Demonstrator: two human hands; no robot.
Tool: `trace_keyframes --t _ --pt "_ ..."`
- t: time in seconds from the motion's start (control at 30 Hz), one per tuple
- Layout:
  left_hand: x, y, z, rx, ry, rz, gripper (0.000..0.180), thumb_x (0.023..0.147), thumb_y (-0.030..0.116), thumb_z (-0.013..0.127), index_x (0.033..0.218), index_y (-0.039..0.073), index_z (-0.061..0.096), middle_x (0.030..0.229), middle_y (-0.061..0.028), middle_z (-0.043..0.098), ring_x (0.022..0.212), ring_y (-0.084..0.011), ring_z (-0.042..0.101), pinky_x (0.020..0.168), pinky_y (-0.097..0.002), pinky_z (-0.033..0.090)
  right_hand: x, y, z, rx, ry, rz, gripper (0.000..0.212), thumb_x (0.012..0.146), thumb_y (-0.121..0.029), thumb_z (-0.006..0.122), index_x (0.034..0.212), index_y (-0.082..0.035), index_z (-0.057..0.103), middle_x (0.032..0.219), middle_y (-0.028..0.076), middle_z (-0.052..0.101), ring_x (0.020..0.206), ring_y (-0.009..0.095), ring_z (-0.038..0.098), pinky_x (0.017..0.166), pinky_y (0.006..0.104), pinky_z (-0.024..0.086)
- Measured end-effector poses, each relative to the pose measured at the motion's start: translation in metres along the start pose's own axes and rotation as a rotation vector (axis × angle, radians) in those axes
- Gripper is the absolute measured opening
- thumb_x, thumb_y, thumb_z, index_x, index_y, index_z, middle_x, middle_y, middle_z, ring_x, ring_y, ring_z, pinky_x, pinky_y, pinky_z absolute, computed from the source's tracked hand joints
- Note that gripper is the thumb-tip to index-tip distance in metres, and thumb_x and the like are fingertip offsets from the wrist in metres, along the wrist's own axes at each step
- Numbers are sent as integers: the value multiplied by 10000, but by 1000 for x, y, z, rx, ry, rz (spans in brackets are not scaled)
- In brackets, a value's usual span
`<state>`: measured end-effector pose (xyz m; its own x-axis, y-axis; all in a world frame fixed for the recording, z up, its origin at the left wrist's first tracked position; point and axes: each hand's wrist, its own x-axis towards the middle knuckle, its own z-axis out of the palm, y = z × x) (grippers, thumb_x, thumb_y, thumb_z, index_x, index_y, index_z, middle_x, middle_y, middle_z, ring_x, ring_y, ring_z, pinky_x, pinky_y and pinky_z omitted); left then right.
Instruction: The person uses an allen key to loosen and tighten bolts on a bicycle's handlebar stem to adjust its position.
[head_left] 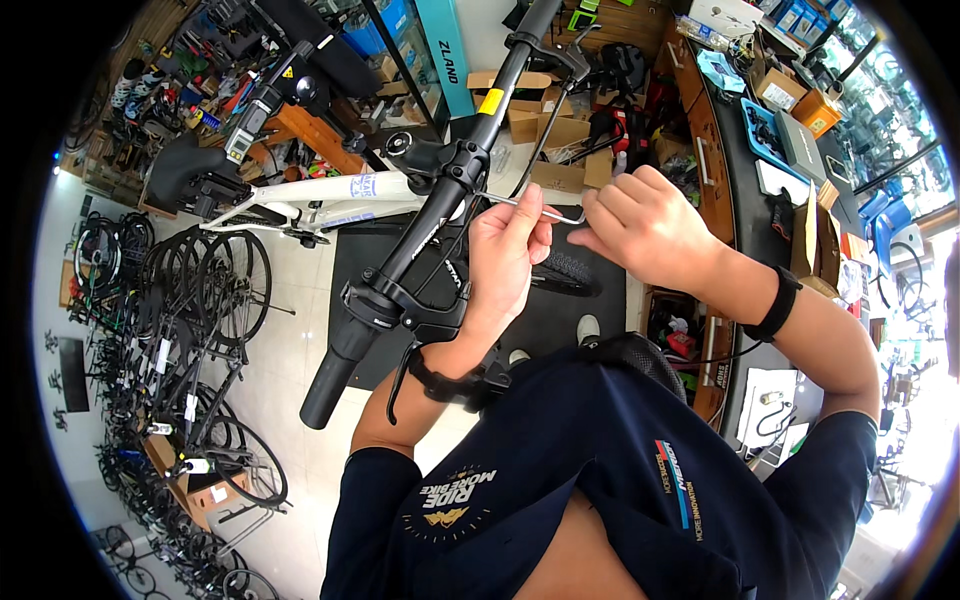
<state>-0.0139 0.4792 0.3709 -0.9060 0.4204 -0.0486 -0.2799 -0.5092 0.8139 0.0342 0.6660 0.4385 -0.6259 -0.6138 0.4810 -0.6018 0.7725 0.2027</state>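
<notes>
A thin silver hex key (pixel 560 215) reaches from the front of the black stem (pixel 462 168) out to the right. My left hand (pixel 507 250) pinches its long arm between thumb and fingers, close to the stem. My right hand (pixel 645 225) is closed at the key's bent outer end, its curled fingers around that short part. Which bolt the inner tip sits in is hidden. The black handlebar (pixel 425 235) runs diagonally on a bicycle with a white frame (pixel 335 195), a brake lever (pixel 400 385) below my left wrist.
Front wheel (pixel 568 272) stands under my hands on a dark mat (pixel 370 270). A dark workbench (pixel 740 200) with drawers and parts lies right. Open cardboard boxes (pixel 560 175) sit beyond the handlebar; several bicycles (pixel 215 290) line the left side.
</notes>
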Motion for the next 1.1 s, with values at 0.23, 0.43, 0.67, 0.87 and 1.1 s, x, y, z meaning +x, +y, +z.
trace_keyframes --t 0.23,0.43,0.67,0.87,1.1 --pt "-1 3 1 -30 -31 5 371 992 282 595 788 -20 661 612 -15 533 509 -57 414 467 -204 308 3 -1 18 -86 57 -76 276 786 -227 717 727 -60 504 662 36 460 605 217 520 572 329 443" --pt "-3 2 2 47 30 -3 371 988 273 604 765 -20 648 607 -17 516 507 -65 415 455 -210 300 -5 -23 39 196 55 177 265 882 -196 640 712 -45 505 609 93 524 563 290 589 547 399 487" --pt "-4 4 -2 62 -15 1 359 994 291 590 792 0 647 620 -20 551 502 -60 447 436 -204 316 8 -46 20 924 -40 697 342 1000 -151 487 715 29 544 609 155 551 533 301 490 546 384 430" --pt "-2 7 6 54 -15 4 316 1025 306 522 951 16 623 734 -38 612 566 -68 505 522 -202 400 5 -31 17 1170 -117 786 275 957 -147 525 774 41 607 713 180 626 704 372 624 635 415 509" --pt "-9 -1 13 -61 70 78 274 1048 252 466 964 22 591 740 -49 617 597 -96 538 565 -229 430 -7 8 28 954 -84 374 202 867 -127 617 724 9 573 640 188 576 611 392 594 569 460 482"
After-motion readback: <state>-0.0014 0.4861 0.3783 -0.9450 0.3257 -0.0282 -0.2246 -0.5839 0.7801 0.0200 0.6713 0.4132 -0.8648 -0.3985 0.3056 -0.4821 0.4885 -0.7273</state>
